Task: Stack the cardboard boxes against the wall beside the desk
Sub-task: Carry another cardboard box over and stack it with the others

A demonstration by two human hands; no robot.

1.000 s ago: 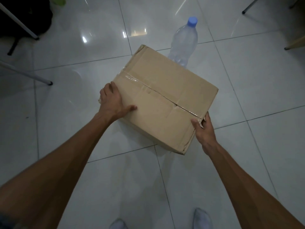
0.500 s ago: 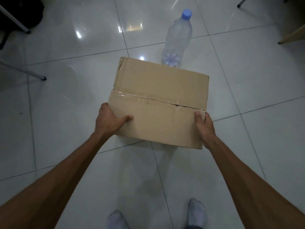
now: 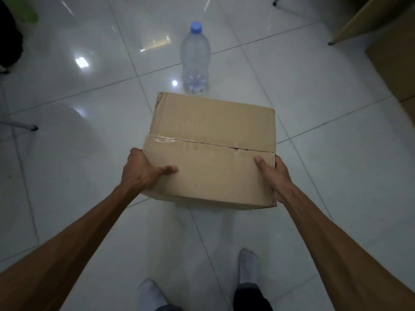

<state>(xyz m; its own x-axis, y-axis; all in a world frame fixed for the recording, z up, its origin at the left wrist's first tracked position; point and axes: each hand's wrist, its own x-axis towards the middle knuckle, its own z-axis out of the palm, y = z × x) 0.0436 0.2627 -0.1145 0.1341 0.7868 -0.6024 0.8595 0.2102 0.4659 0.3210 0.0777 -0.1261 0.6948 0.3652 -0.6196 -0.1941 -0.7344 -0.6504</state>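
A taped brown cardboard box is held above the white tiled floor in the middle of the head view. My left hand grips its near left corner, thumb lying on the top flap and fingers hidden under the side. My right hand grips the near right corner the same way, thumb on top. Another cardboard box shows at the right edge, under the corner of a wooden desk.
A clear plastic water bottle with a blue cap stands upright on the floor just beyond the held box. Metal chair legs reach in from the left. A dark bag lies at the far left. My feet in white socks stand below.
The box has been turned square to me and drawn nearer and higher. The view has swung right, bringing the second box and desk corner into sight.
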